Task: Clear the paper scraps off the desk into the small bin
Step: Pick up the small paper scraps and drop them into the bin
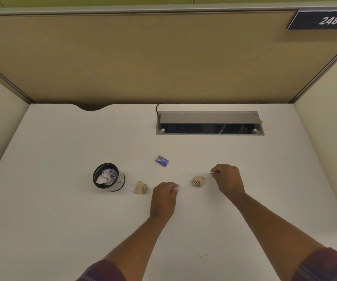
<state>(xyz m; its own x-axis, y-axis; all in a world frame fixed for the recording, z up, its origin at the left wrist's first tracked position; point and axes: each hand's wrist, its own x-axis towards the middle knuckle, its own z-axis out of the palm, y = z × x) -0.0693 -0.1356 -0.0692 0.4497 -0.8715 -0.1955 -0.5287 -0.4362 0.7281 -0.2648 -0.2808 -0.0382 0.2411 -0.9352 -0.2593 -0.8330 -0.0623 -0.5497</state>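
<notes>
While both hands work low over the white desk [62, 209], each is pinched shut on a tiny white paper scrap. From the head view — the only one — the left hand [163, 197] shows a small scrap [176, 187] at its fingertips, and the right hand [227, 179] nips another sliver [211, 173] between thumb and forefinger.

Just left of the right-hand pinch lies a tan crumpled ball [198, 181]; a second tan wad [141, 188] sits just left of the left hand, between it and the small bin [108, 178]. That black mesh bin, already holding white crumpled paper, stands near the left hand and well apart from the right. A blue packet [162, 160] rests beyond both grips; I cannot tell whether it counts as scrap.

Judging by looks, everything here is featherlight, soft and crushable — nothing fragile. Slivers want a fingertip pinch and may flutter on release; the wads can be taken anywhere across their bulk.
</notes>
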